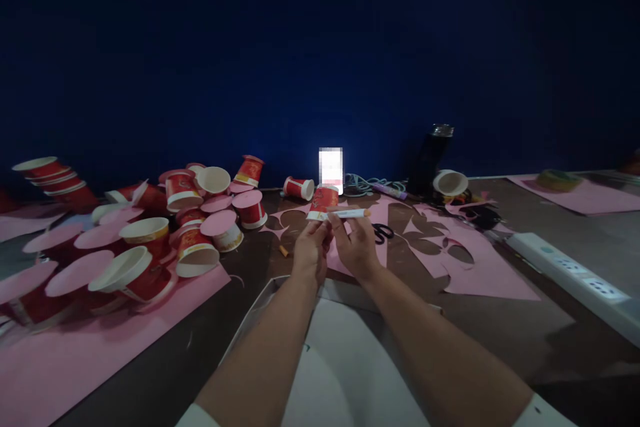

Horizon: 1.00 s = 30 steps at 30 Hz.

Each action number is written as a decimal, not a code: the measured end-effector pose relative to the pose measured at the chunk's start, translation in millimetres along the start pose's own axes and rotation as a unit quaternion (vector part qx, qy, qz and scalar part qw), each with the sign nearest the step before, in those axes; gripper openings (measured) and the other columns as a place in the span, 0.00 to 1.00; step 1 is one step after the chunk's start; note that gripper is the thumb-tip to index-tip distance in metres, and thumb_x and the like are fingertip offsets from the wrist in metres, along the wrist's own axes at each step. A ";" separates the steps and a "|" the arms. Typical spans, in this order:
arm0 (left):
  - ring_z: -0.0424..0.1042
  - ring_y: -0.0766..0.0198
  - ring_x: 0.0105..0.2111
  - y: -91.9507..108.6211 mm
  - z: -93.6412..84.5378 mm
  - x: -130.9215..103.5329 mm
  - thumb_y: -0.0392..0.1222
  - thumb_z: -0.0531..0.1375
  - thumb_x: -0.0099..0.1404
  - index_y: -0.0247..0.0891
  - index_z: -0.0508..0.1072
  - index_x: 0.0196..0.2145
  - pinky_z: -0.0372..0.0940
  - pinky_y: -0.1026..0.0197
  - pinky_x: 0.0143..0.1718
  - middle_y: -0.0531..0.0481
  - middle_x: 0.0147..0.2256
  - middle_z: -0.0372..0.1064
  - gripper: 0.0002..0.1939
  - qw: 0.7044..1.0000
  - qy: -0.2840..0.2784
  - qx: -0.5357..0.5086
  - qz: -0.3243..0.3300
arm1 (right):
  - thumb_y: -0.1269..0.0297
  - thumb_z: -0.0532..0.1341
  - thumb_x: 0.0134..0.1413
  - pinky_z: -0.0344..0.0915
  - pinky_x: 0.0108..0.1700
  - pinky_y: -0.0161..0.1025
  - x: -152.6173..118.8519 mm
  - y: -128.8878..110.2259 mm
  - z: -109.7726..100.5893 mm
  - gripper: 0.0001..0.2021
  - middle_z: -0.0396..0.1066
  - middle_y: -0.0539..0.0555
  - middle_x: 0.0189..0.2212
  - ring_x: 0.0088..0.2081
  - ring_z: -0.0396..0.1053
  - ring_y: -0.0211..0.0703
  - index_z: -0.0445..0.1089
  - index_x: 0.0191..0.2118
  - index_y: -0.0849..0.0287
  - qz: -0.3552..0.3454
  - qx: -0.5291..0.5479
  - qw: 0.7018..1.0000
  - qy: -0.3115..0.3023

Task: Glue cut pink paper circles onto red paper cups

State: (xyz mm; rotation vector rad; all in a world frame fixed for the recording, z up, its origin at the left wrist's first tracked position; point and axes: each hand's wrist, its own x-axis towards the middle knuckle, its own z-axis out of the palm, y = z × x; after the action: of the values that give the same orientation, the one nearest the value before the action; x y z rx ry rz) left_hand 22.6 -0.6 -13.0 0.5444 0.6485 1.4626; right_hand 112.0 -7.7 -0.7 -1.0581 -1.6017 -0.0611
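Note:
My left hand (pixel 311 250) is closed on the rim of a red paper cup (pixel 324 201), which is held upside down over the table. In my right hand (pixel 357 248) is a slim white marker (pixel 350 213) with an orange end, lying sideways. Its other end points at the cup's rim; whether it touches cannot be made out. A small orange cap (pixel 283 251) lies to the left of my hands. Black-handled scissors (pixel 384 233) rest just right of my right hand, on pink paper (pixel 377 257).
Many red paper cups (pixel 197 250), several topped with pink paper discs (pixel 219 223), crowd the left side. Behind my hands a lit phone (pixel 331 170) stands upright. Cut pink sheets (pixel 480 273), a dark bottle (pixel 429 157) and a white power strip (pixel 575 273) occupy the right.

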 end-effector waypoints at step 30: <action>0.65 0.73 0.27 0.3 1.3 -2.7 0.39 0.69 0.45 0.34 0.72 0.25 0.58 0.69 0.31 0.54 0.26 0.66 0.11 0.999 -0.001 0.033 0.008 | 0.59 0.55 0.61 0.63 0.45 0.45 0.2 0.6 0.6 0.11 0.74 0.57 0.32 0.38 0.69 0.47 0.73 0.36 0.56 0.004 -0.036 0.999 0.027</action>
State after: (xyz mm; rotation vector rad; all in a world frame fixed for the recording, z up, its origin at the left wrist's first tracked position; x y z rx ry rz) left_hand 23.3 -3.2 -11.7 0.6028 0.6953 1.4596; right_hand 111.9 -6.8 -1.0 -1.1098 -1.5567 -0.1407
